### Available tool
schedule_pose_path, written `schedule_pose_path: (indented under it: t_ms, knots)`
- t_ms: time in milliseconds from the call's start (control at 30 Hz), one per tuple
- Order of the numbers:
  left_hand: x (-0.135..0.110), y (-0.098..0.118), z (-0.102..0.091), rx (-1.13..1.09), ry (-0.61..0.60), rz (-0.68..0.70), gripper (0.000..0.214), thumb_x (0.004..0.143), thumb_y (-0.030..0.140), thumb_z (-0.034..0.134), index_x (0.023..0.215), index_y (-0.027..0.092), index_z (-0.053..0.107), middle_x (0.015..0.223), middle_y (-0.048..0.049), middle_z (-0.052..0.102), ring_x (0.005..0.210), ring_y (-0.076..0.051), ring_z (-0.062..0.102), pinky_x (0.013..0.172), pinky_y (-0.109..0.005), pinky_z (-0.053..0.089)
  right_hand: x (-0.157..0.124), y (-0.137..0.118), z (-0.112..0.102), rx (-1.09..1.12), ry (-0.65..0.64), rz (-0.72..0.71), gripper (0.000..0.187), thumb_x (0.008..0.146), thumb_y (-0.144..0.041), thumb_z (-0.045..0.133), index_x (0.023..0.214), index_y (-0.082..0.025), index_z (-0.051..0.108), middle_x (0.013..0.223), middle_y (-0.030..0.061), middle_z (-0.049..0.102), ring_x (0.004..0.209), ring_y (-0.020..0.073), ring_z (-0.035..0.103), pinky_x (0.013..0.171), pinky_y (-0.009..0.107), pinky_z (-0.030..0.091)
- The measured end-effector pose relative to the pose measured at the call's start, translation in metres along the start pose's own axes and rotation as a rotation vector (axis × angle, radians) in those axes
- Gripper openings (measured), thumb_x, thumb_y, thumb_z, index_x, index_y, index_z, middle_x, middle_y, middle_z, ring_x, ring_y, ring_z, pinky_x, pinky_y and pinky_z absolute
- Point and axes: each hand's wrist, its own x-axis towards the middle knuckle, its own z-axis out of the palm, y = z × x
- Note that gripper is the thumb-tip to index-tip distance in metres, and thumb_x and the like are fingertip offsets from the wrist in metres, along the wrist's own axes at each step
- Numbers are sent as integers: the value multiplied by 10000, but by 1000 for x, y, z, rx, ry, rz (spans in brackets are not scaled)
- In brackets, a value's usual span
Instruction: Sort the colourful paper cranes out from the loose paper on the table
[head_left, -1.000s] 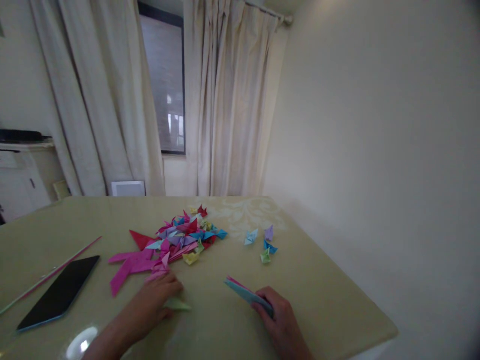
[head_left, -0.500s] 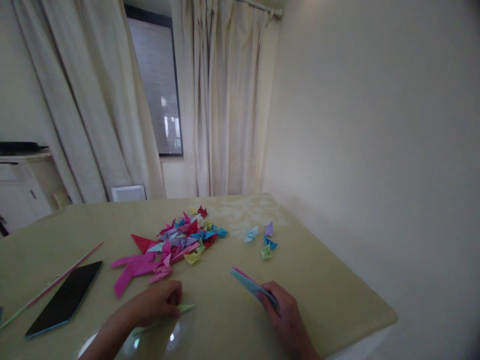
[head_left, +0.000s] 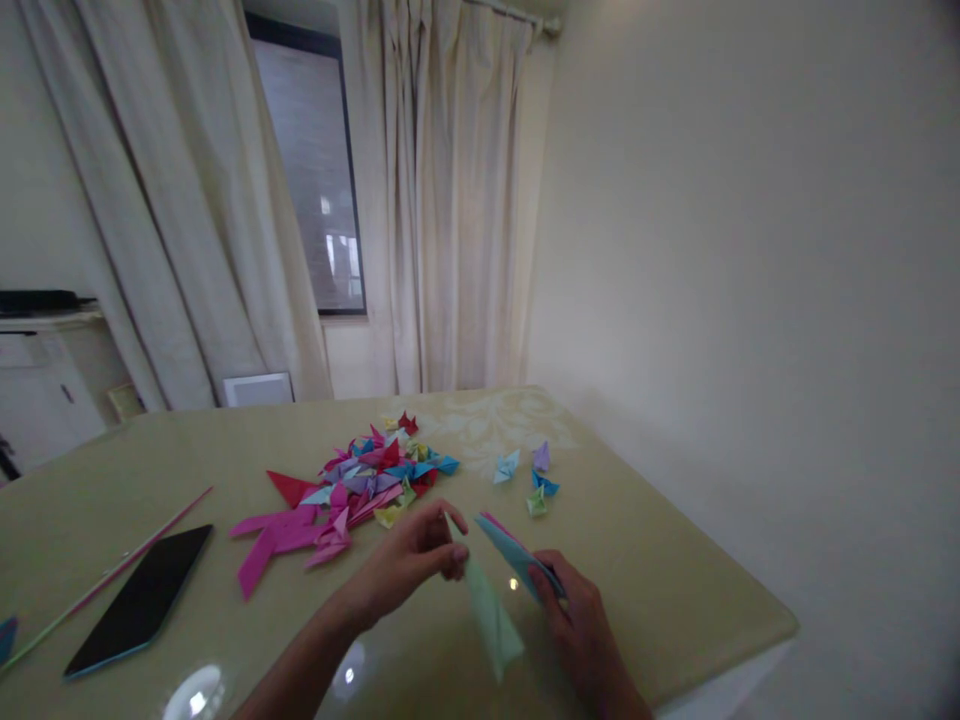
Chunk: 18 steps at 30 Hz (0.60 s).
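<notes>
Table [head_left: 660, 570] glossy; dropped paper might skid. Pile [head_left: 379, 480] just beyond; I reckon a wide left swing could scatter it. Right hand [head_left: 579, 612]: fingers closed on stack [head_left: 511, 550]; loosening could fan it. Left hand [head_left: 416, 550]: fingertips pinch green paper [head_left: 492, 618], dangling between hands; weak pinch could drop it.

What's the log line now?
left hand: pinching pale-green folded paper; right hand: holding blue-pink folded papers; origami pile: beyond left hand

Green paper [head_left: 493, 612]: pale, creased, narrow, pinched near its upper end, slanting downward, lower end flared. Blue paper [head_left: 511, 552]: folded flat, pink along upper edge, held tilted, right of green paper.
</notes>
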Motion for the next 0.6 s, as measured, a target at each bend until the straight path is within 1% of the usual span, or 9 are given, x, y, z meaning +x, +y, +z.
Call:
schedule_pose_path:
  t_ms: [100, 167, 200, 300, 367, 433, 500, 533, 600]
  knots:
    - [25, -20, 35, -178, 107, 33, 635, 809, 511, 839, 1275, 196, 543, 751, -10, 726, 732, -193, 703, 682, -302, 507, -2, 1, -5, 98, -10, -8, 226, 965, -317, 557, 1054, -216, 739, 918, 51, 770, 822, 217, 720, 736, 269, 542]
    - [31, -39, 50, -217, 133, 29, 756, 789, 522, 859, 1374, 186, 517, 764, -24, 745, 727, -204, 720, 675, -313, 525, -4, 2, -8, 166, -34, -28, 249, 902, -277, 598, 1085, -206, 752, 956, 64, 776, 859, 233, 725, 755, 285, 549]
    - [31, -48, 54, -225, 139, 31, 801, 791, 529, 855, 1419, 182, 498, 773, -27, 748, 729, -208, 725, 675, -318, 532, -4, 1, -8, 181, -52, -25, 244, 886, -264, 623, 1077, -205, 762, 950, 64, 775, 857, 233, 722, 753, 288, 545]
    - [26, -69, 54, -202, 168, 39, 882, 804, 507, 841, 1521, 185, 440, 827, -22, 736, 763, -210, 732, 693, -327, 545, -2, -2, -7, 142, -124, 24, 176, 940, -279, 654, 1021, -218, 798, 913, 58, 760, 846, 222, 705, 756, 289, 525]
    - [23, -76, 47, -175, 191, 22, 889, 793, 469, 844, 1537, 196, 443, 837, -5, 707, 764, -201, 725, 693, -321, 542, 1, -5, -4, 97, -171, 36, 211, 1000, -342, 634, 995, -228, 811, 901, 58, 744, 855, 219, 694, 779, 297, 517]
    - [22, -80, 42, -171, 201, 8, 890, 761, 431, 857, 1530, 224, 459, 910, -7, 698, 737, -178, 709, 682, -313, 536, 3, -7, -2, 62, -218, 37, 264, 1034, -393, 608, 985, -237, 816, 895, 56, 724, 861, 217, 685, 796, 302, 513]
    - [23, -82, 38, -180, 192, 8, 818, 733, 407, 865, 1457, 238, 526, 1032, -31, 699, 738, -162, 699, 688, -310, 534, 4, -7, -1, 31, -247, 33, 287, 1046, -418, 596, 1001, -242, 818, 899, 54, 706, 864, 215, 678, 795, 301, 510]
    - [24, -83, 37, -175, 179, 8, 733, 728, 407, 862, 1379, 223, 580, 1043, -38, 702, 744, -162, 696, 691, -308, 530, 3, -7, -1, 16, -257, 33, 299, 1052, -429, 587, 1014, -243, 817, 910, 56, 702, 871, 215, 677, 797, 302, 511]
    - [26, -84, 37, -113, 147, -4, 514, 747, 425, 836, 1167, 181, 669, 920, -29, 710, 741, -174, 682, 682, -298, 509, 2, -8, -3, -5, -260, 29, 340, 1065, -456, 557, 1017, -238, 814, 917, 61, 698, 878, 217, 676, 800, 304, 516]
